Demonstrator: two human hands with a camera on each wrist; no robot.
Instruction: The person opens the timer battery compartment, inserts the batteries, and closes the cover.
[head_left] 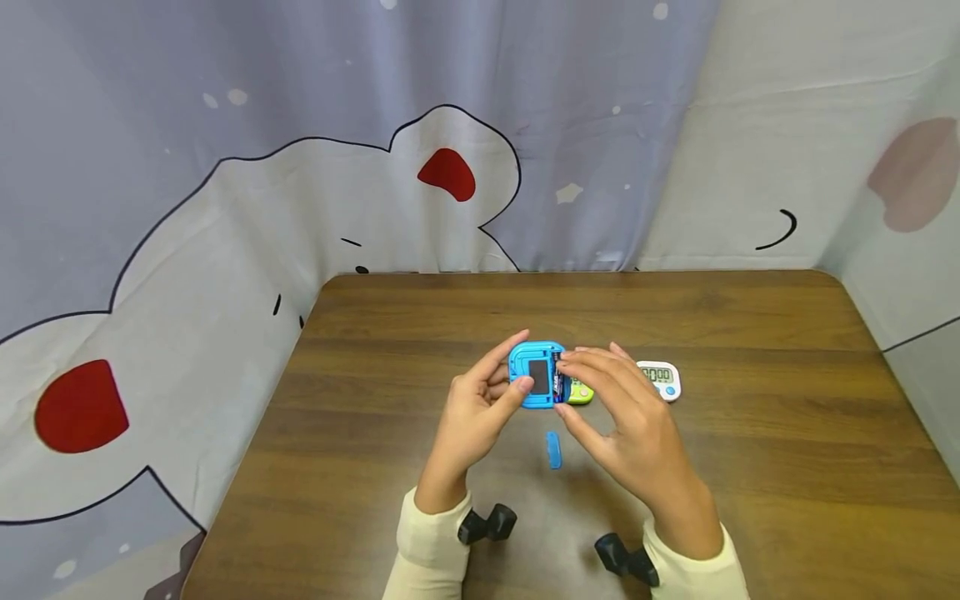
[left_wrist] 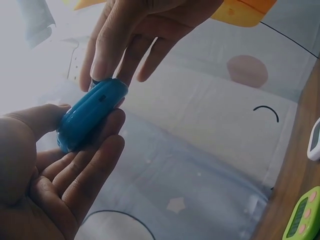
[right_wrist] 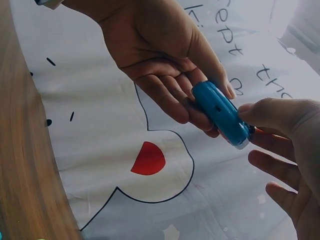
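Observation:
My left hand (head_left: 472, 417) holds a blue digital timer (head_left: 538, 375) by its left side, thumb on the back and fingers behind it. The back faces up toward the head view, with a dark rectangular panel and an uncovered battery slot. In that slot lies a dark battery (head_left: 557, 385), partly covered by fingers. My right hand (head_left: 637, 425) grips the timer's slot end, fingertips at the upper part and thumb at the lower edge. In the right wrist view, the right thumb (right_wrist: 262, 114) touches the timer's edge. A small blue battery cover (head_left: 553, 450) lies on the table below the timer.
Behind the hands, a green timer (head_left: 580, 392) lies on the wooden table (head_left: 360, 400), partly hidden. To the right lies a white timer (head_left: 662, 380), its left part hidden by the right hand. A printed curtain (head_left: 570, 142) hangs behind the table's far edge.

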